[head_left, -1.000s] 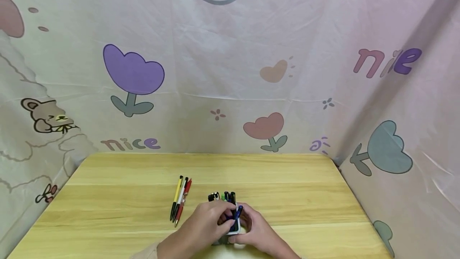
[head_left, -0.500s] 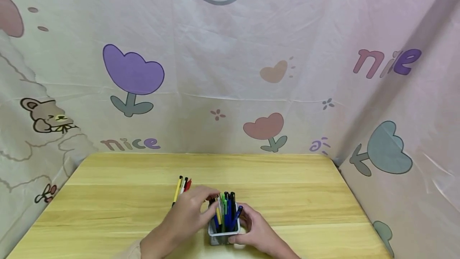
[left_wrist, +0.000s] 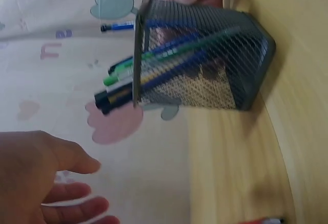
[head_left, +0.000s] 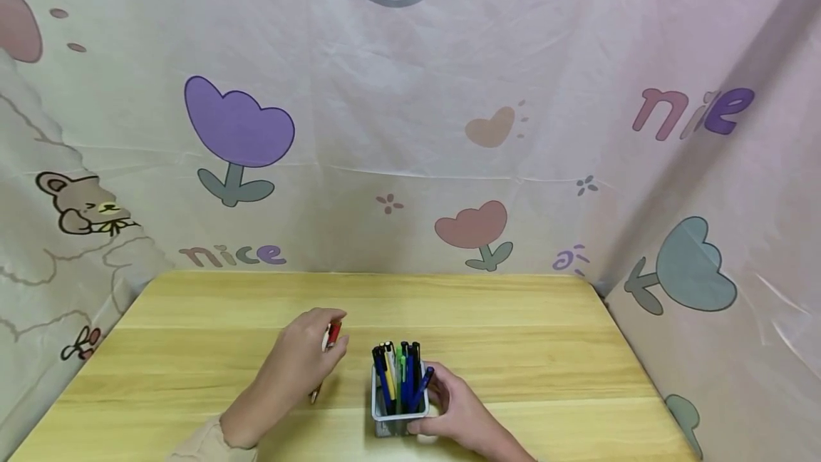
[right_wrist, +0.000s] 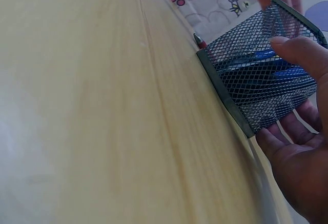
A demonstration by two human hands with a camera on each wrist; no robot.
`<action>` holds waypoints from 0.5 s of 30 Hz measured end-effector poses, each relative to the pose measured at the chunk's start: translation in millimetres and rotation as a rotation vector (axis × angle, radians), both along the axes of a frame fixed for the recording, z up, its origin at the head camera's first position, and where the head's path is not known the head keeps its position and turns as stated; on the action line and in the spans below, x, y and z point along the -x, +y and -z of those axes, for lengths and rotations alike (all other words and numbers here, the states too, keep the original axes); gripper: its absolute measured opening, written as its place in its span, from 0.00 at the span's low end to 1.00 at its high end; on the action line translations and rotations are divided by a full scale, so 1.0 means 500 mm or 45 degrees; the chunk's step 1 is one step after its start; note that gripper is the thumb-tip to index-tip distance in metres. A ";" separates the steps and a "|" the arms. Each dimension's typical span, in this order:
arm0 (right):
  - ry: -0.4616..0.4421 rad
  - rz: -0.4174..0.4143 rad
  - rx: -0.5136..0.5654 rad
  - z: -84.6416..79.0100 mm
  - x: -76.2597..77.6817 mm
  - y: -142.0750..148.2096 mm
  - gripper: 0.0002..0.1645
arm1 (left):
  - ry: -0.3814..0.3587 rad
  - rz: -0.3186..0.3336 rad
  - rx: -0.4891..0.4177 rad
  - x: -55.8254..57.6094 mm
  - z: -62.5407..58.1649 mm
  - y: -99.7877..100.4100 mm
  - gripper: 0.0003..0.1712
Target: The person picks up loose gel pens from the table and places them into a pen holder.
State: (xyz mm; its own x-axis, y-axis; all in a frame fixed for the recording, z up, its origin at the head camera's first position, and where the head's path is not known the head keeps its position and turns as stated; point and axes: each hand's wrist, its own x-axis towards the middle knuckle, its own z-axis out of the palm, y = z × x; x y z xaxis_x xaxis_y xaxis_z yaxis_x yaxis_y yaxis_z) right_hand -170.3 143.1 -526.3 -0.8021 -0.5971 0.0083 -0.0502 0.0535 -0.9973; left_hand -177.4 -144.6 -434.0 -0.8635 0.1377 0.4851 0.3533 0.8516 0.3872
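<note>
My right hand (head_left: 465, 412) holds the square metal mesh pen holder (head_left: 399, 418) on the table from its right side. In the right wrist view the thumb lies along the mesh and the other fingers (right_wrist: 294, 126) curl under it. Several pens (head_left: 403, 376), blue, black, green and yellow, lean upright inside. To the left, my left hand (head_left: 298, 351) hovers over the loose pens, thumb and forefinger apart around the tops of a red pen (head_left: 335, 332) and a white pen (head_left: 325, 339). The left wrist view shows these fingers (left_wrist: 77, 157) empty. A yellow pen is hidden beneath this hand.
The wooden table (head_left: 513, 334) carries the holder near its front edge. Printed cloth (head_left: 359, 127) hangs as a backdrop along the table's back and sides.
My left hand has left the pens in the holder and moved left over the loose pens, covering most of them. My right hand keeps its hold on the pen holder.
</note>
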 end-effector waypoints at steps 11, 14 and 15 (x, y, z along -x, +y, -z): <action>-0.002 0.004 -0.003 0.001 0.000 0.001 0.49 | -0.359 -0.152 0.008 0.043 0.043 -0.046 0.23; -0.004 0.004 0.001 0.001 0.000 0.001 0.49 | -0.413 -0.174 0.018 0.056 0.057 -0.057 0.23; -0.006 0.004 0.002 0.000 0.000 0.001 0.49 | -0.427 -0.180 0.020 0.060 0.062 -0.060 0.23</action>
